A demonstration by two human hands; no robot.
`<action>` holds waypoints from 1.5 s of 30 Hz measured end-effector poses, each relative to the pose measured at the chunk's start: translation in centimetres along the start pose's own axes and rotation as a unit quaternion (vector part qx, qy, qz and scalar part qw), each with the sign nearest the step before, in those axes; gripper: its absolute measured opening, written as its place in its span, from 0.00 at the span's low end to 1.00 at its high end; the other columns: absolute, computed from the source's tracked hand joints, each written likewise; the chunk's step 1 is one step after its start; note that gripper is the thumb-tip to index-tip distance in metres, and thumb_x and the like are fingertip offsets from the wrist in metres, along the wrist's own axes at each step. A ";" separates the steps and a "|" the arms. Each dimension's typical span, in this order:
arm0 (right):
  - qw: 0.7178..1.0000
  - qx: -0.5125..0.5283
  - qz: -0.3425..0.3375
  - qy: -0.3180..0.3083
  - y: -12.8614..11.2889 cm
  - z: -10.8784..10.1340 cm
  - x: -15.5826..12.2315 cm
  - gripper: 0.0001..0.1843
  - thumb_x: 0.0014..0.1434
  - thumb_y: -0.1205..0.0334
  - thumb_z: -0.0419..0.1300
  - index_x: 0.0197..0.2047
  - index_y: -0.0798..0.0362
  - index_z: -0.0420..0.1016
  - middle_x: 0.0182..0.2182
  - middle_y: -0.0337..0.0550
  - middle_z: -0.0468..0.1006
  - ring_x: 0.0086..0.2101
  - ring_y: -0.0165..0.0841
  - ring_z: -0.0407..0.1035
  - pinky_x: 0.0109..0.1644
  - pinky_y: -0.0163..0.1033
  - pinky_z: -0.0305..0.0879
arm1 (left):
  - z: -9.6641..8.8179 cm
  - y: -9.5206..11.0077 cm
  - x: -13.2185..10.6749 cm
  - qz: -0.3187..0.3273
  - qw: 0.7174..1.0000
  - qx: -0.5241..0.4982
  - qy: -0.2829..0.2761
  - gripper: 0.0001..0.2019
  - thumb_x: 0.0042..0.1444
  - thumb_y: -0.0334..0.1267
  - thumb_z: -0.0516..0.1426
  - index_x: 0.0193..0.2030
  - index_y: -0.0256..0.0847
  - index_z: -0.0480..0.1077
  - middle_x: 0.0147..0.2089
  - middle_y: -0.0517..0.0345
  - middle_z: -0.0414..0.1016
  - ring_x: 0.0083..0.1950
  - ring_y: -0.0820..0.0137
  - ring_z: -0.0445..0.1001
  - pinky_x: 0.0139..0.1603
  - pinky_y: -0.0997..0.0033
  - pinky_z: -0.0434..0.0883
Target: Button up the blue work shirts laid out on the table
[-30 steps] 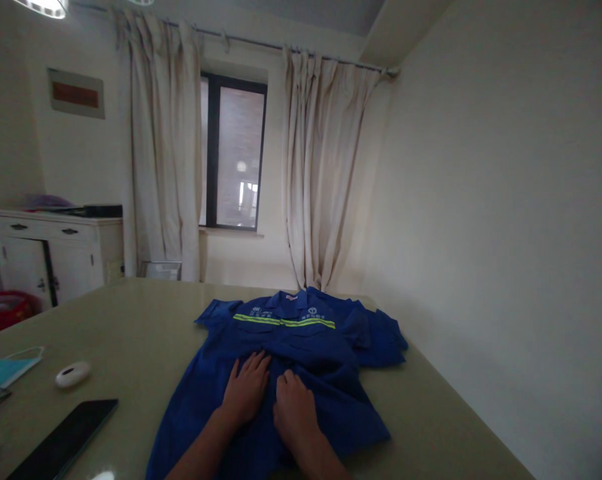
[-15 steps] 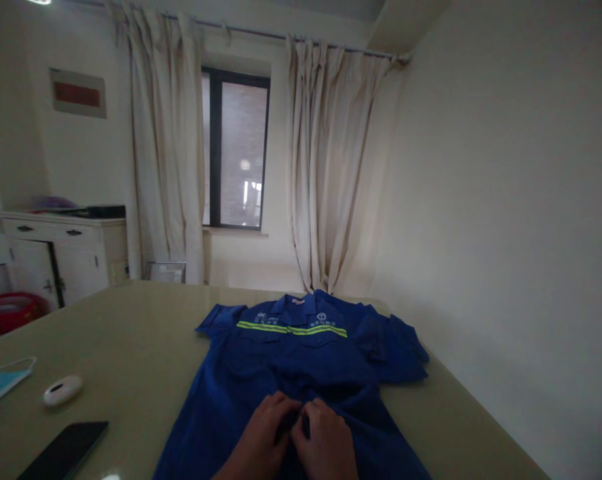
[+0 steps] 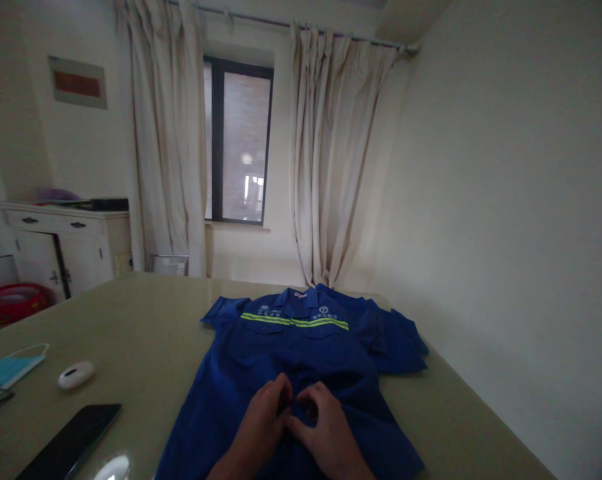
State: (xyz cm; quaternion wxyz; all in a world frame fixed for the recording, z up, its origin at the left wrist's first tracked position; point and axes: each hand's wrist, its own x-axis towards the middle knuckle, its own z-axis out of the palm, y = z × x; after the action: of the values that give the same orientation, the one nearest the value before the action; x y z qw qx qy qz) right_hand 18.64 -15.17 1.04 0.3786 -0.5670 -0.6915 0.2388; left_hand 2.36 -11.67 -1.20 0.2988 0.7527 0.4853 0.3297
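A blue work shirt (image 3: 301, 360) with a yellow-green reflective stripe across the chest lies spread flat, front up, on a pale green table (image 3: 145, 333). My left hand (image 3: 263, 423) and my right hand (image 3: 321, 427) meet at the shirt's front opening, low on the garment. Both have their fingertips curled and pinched together on the fabric of the front placket. Whether a button is between the fingers cannot be made out.
On the table's left lie a black phone (image 3: 68, 443), a small white oval device (image 3: 75, 375) and a blue face mask (image 3: 8, 370). A white cabinet (image 3: 65, 243) stands by the left wall. A curtained window (image 3: 238, 143) is behind the table. A plain wall runs along the right.
A second ago both hands lay flat on the shirt. They have since drawn together and curled their fingers onto the front placket. The view has shifted slightly.
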 end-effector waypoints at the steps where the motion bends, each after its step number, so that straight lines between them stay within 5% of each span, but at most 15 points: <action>1: 1.000 -0.006 -0.012 -0.004 0.0 0.0 -0.1 0.11 0.51 0.67 0.65 0.40 0.50 0.79 0.39 0.41 0.79 0.40 0.38 0.75 0.46 0.37 0.69 | -0.1 0.1 0.1 -0.004 1.000 -0.002 0.004 0.11 0.47 0.25 0.52 0.35 0.44 0.65 0.36 0.61 0.75 0.39 0.67 0.72 0.39 0.71 0.62; 6: 0.990 -0.131 -0.043 0.025 0.3 0.8 -0.4 0.24 0.47 0.79 0.55 0.45 0.48 0.78 0.45 0.45 0.76 0.47 0.40 0.75 0.53 0.40 0.69 | -0.8 1.2 0.1 -0.012 1.000 -0.008 0.011 0.06 0.52 0.29 0.55 0.33 0.44 0.69 0.33 0.62 0.77 0.37 0.67 0.73 0.38 0.71 0.62; 10: 0.974 -0.212 -0.056 0.057 0.4 1.4 -0.4 0.21 0.50 0.77 0.55 0.43 0.47 0.78 0.41 0.43 0.79 0.44 0.41 0.76 0.49 0.40 0.69 | -0.7 1.3 0.1 -0.001 1.000 0.009 0.020 0.05 0.57 0.34 0.57 0.32 0.44 0.74 0.34 0.60 0.79 0.38 0.66 0.75 0.40 0.70 0.63; 16: 0.976 -0.198 -0.024 0.083 0.8 1.0 -0.2 0.10 0.58 0.70 0.57 0.37 0.47 0.77 0.35 0.42 0.81 0.37 0.40 0.78 0.42 0.38 0.67 | -0.4 0.8 0.1 0.024 0.999 0.027 0.011 0.09 0.62 0.38 0.57 0.35 0.44 0.79 0.37 0.56 0.79 0.43 0.63 0.75 0.46 0.67 0.64; 23: 0.996 -0.060 -0.014 0.060 1.2 0.4 0.3 0.08 0.59 0.65 0.58 0.35 0.48 0.80 0.33 0.42 0.84 0.35 0.39 0.78 0.40 0.38 0.68 | -0.4 1.1 -0.1 0.048 0.999 -0.010 0.013 0.11 0.65 0.37 0.54 0.36 0.44 0.78 0.39 0.57 0.79 0.44 0.64 0.75 0.47 0.68 0.65; 27: 0.990 -0.111 -0.018 0.083 1.5 0.8 0.1 0.08 0.59 0.64 0.59 0.36 0.47 0.80 0.33 0.43 0.84 0.35 0.40 0.78 0.39 0.37 0.67 | 0.1 1.0 -0.1 0.047 0.999 -0.005 0.016 0.12 0.66 0.38 0.53 0.36 0.44 0.77 0.38 0.56 0.79 0.43 0.64 0.75 0.46 0.67 0.65; 34: 0.971 -0.233 0.055 0.014 0.8 1.0 0.2 0.09 0.62 0.66 0.56 0.41 0.51 0.78 0.39 0.46 0.83 0.41 0.41 0.79 0.42 0.37 0.64 | -0.2 1.2 -0.2 0.035 0.999 0.032 -0.002 0.09 0.64 0.34 0.55 0.39 0.44 0.77 0.40 0.58 0.79 0.44 0.66 0.75 0.47 0.69 0.65; 40: 0.992 -0.099 0.073 0.041 0.2 0.3 0.3 0.05 0.57 0.67 0.58 0.34 0.51 0.75 0.30 0.39 0.80 0.32 0.33 0.74 0.36 0.33 0.59 | -0.8 1.3 -0.3 0.014 0.997 0.076 -0.023 0.08 0.62 0.33 0.56 0.36 0.43 0.77 0.40 0.57 0.77 0.45 0.64 0.74 0.47 0.68 0.65; 45: 0.998 -0.017 0.059 0.024 0.7 0.3 0.3 0.04 0.54 0.68 0.58 0.32 0.52 0.75 0.26 0.36 0.76 0.30 0.32 0.70 0.34 0.32 0.58 | 0.1 0.4 -0.2 0.029 0.999 0.006 -0.017 0.11 0.63 0.32 0.52 0.34 0.42 0.75 0.39 0.56 0.75 0.43 0.66 0.74 0.45 0.70 0.65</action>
State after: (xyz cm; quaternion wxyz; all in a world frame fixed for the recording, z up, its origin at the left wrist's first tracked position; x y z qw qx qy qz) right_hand 18.80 -14.69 0.36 0.3705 -0.6187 -0.6515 0.2354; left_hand 2.57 -11.98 -0.96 0.2925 0.7738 0.4603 0.3223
